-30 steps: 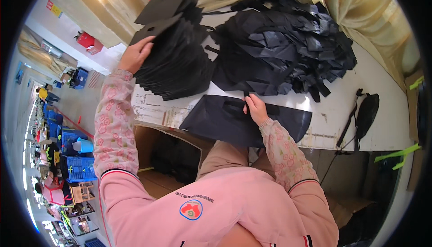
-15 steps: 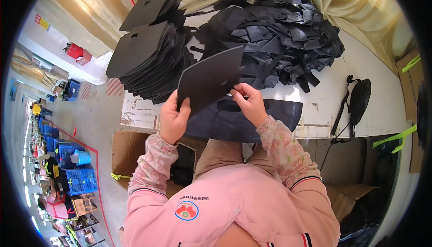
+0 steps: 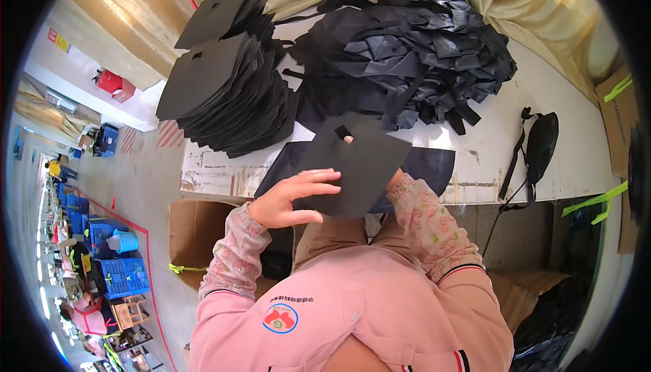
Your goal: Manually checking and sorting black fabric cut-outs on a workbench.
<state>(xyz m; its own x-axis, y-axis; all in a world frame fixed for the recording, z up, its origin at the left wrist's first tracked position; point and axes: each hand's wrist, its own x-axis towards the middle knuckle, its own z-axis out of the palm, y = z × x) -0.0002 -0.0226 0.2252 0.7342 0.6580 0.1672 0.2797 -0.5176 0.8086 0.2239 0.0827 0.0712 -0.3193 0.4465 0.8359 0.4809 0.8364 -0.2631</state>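
Note:
A stiff black panel with a small slot near its far edge is raised in front of me, over the table's near edge. My right hand is behind it, mostly hidden, and holds it up; one fingertip pokes through the slot. My left hand is open, fingers spread, with the fingertips lying on the panel's left part. Beneath the panel a dark fabric piece lies flat on the table. Beyond my left hand stand stacks of similar black slotted panels.
A heap of black fabric pieces covers the back of the white table. A black strapped pouch lies at the right edge. Below on the left is an open cardboard box. Cream curtains hang behind.
The panel has swung round and come down nearer to me, its face now turned up. My left hand has let go its grip and spread; my right hand has gone behind the panel.

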